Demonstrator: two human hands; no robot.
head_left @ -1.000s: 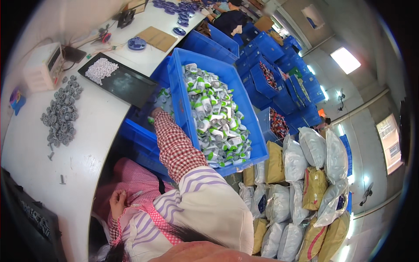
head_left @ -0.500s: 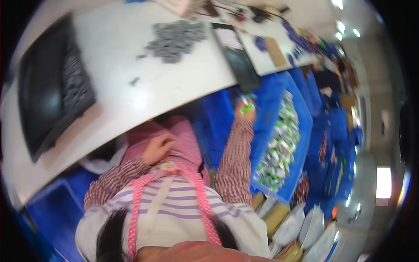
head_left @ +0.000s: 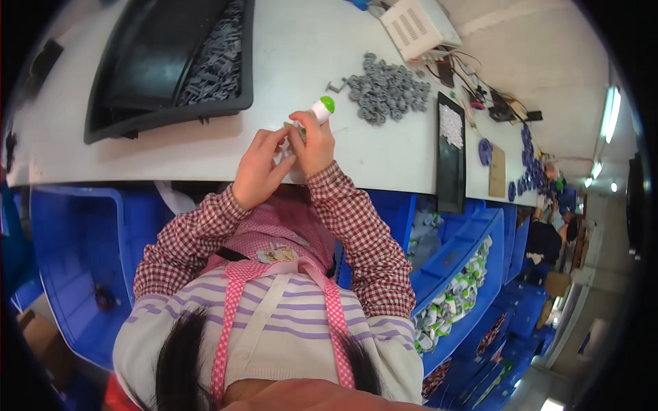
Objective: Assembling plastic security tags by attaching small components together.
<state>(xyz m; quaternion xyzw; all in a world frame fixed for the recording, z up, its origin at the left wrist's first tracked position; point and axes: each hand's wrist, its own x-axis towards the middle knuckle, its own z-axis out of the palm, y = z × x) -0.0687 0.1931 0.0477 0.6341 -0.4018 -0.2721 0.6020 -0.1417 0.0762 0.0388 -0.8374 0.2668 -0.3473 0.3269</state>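
Observation:
At the table's front edge my two hands meet. My right hand (head_left: 314,145) is closed round a small white plastic part with a rounded green end (head_left: 323,108), which sticks up past its fingers. My left hand (head_left: 260,168) is against it, thumb and fingers bent together near the right fingertips. Something whitish shows between the two hands, mostly hidden by the fingers. A loose grey plastic piece (head_left: 336,85) lies just beyond, beside a heap of grey plastic parts (head_left: 387,89).
A black tray (head_left: 140,75) with grey parts stands at the left on the white table (head_left: 295,48). At the right lie a narrow black tray (head_left: 450,178) with white bits and a white box-shaped device (head_left: 421,29). Blue bins (head_left: 82,260) flank me; the right-hand bin (head_left: 480,308) holds several white-and-green parts.
My right hand has come from the right-hand bin to the table edge with a white-and-green part. My left hand has risen from my lap to meet it. The view has turned.

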